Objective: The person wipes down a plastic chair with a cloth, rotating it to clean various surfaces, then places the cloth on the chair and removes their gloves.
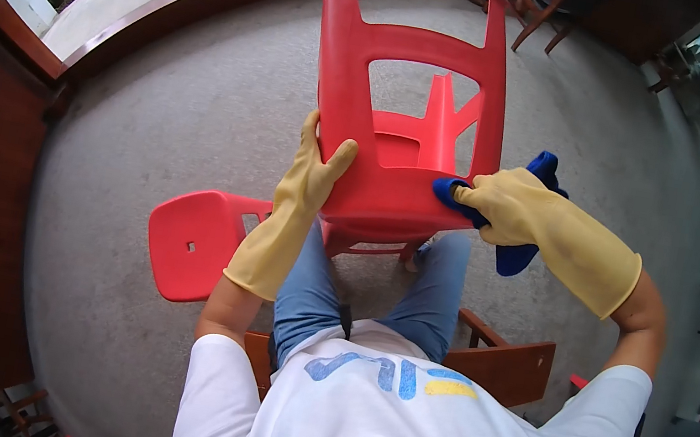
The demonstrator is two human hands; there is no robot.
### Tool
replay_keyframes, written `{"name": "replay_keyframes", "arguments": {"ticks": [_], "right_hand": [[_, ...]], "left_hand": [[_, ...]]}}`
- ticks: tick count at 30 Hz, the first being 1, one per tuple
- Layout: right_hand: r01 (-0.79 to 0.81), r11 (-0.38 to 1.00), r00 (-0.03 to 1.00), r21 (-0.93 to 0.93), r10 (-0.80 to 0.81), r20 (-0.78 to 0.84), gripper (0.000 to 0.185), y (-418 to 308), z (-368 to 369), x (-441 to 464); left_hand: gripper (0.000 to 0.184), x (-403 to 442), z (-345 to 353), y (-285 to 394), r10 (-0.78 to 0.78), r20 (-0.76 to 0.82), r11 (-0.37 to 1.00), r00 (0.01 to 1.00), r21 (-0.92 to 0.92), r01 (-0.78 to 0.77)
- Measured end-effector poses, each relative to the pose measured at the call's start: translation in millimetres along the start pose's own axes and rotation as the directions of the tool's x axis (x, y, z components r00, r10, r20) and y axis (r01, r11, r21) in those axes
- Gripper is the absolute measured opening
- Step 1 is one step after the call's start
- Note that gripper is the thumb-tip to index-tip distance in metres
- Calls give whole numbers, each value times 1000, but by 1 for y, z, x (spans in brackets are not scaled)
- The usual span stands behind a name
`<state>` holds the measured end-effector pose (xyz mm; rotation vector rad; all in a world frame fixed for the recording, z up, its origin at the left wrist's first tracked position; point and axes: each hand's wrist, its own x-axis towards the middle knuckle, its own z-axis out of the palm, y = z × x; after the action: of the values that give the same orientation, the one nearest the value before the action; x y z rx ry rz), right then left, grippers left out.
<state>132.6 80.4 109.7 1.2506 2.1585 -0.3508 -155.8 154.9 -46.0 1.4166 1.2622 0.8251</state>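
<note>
"What have you got there?"

"A red plastic stool (396, 191), tipped over before my knees, legs pointing away from me. My gloved left hand (322, 163) is wrapped around its left side, thumb on the face toward me. My gloved right hand (511, 210) is bunched around a blue cloth (516, 259) at the stool's right edge, near the seat."

"Heavy?"

"Light, I'd judge: stiff moulded plastic, perhaps a little give in the legs. Hardly fragile, but that smooth surface could slide under rubber gloves if wet; I can't tell whether it is. The cloth looks soft and limp."

"Where's the best hold?"

"Where leg meets seat, about where my left is. The crossbar should serve too."

"And the second stool (187, 261)?"

"Red too, to my left. A small square hole pierces its seat."

"Any containers?"

"None I can make out near my hands."
</note>
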Motion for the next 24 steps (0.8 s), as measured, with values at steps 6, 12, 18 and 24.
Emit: {"name": "replay_keyframes", "arguments": {"ticks": [6,12,18,24], "right_hand": [[55,998,998,5,-55,27,68,0,-11,5],[56,992,998,111,-59,24,76,-13,-11,5],[111,993,994,28,-110,-25,84,-54,-31,33],[27,999,998,29,-25,-56,87,-67,-28,40]], "left_hand": [[103,2,2,-3,14,-6,1000,1000,9,-14],[105,0,4,4,51,-22,994,998,99,-49],[105,2,3,-9,62,-10,998,998,-31,-62],[106,6,-2,-11,-8,-7,997,1000,71,8]]}}
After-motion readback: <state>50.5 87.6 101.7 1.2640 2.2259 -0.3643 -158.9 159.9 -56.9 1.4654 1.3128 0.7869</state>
